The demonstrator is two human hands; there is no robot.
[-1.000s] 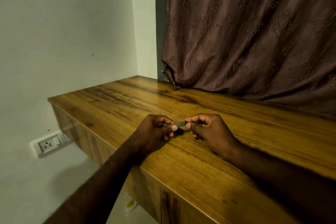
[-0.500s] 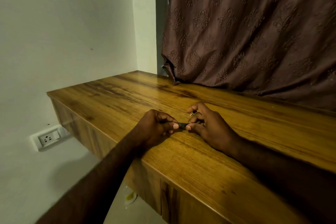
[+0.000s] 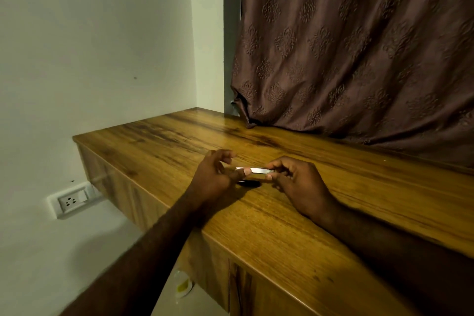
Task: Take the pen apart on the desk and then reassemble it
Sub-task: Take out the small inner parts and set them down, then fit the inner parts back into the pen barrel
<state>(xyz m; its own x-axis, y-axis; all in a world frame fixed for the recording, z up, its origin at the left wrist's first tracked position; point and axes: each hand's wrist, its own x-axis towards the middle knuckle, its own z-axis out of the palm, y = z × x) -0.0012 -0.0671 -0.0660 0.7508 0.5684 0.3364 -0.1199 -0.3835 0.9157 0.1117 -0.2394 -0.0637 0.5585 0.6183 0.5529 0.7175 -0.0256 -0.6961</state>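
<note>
On the glossy wooden desk (image 3: 295,218), a small black pen piece (image 3: 248,183) is lying loose and could roll; the right hand (image 3: 297,182) is pinching a silvery pen barrel (image 3: 256,170), the left hand (image 3: 215,174) half-open, thumb touching it.

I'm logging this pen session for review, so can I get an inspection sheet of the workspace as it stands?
Surface: wooden desk, glossy, with cabinet fronts below its edge.
Job's things: silver pen part held level above the desk; black pen part lying on the desk just below it.
Clutter: nothing seen on the desk besides the black part.
Grippers: right hand pinches the silver part's right end; left hand has its thumb at the left end, other fingers spread open.
Cables: nothing seen.
Surroundings: brown patterned curtain behind the desk; white wall with a socket at left; a small pale object on the floor, unclear what.
</note>
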